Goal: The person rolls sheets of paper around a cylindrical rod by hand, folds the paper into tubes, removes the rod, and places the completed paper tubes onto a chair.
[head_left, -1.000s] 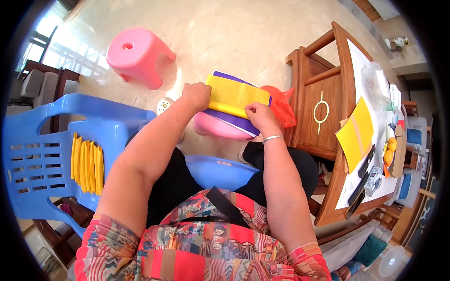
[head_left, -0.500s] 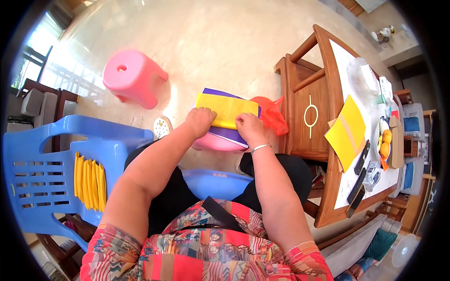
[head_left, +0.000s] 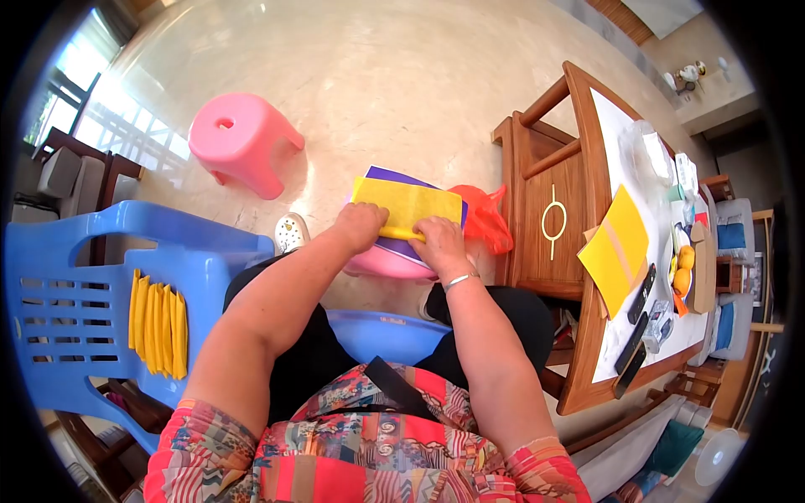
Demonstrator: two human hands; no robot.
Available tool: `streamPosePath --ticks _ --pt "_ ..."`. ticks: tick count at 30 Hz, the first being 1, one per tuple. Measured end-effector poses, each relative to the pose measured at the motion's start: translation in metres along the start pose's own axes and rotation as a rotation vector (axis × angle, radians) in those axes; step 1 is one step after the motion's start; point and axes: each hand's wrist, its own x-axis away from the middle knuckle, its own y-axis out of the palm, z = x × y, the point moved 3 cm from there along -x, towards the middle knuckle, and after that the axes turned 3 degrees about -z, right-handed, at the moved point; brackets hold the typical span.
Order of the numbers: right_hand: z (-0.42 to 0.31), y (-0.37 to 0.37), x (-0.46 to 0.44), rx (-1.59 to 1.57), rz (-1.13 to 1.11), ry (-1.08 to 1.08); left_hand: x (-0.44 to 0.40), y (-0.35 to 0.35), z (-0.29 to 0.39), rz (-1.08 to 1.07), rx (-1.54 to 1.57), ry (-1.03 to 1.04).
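A yellow sheet [head_left: 411, 203] lies over a purple sheet [head_left: 387, 174] on a pink stool in front of me. Its near edge is rolled into a narrow tube. My left hand [head_left: 362, 225] has its fingers closed on the left end of that roll. At the roll's right end, my right hand [head_left: 438, 239] grips it with bent fingers. The pink stool [head_left: 377, 267] shows below the sheets. Several yellow rolls [head_left: 158, 325] lie side by side on the blue chair [head_left: 201, 277] at the left.
Another pink stool [head_left: 239, 138] stands at the upper left. A red plastic bag [head_left: 488, 220] is beside the sheets. On the right, a wooden table [head_left: 587, 369] holds yellow sheets [head_left: 616, 251], remotes [head_left: 631, 342] and orange fruit [head_left: 685, 268].
Both hands have come closer together along the near edge of the yellow sheet. That edge is now rolled into a tighter tube, and less of the sheet lies flat.
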Motion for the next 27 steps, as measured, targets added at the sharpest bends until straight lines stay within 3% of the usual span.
streamPosePath --ticks 12,27 --pt "0.007 0.006 -0.009 -0.01 -0.125 0.034 0.0 -0.003 0.001 -0.059 -0.053 -0.093" --pt "0.003 0.0 -0.01 0.007 -0.305 0.042 -0.002 -0.018 0.001 -0.309 -0.068 -0.107"
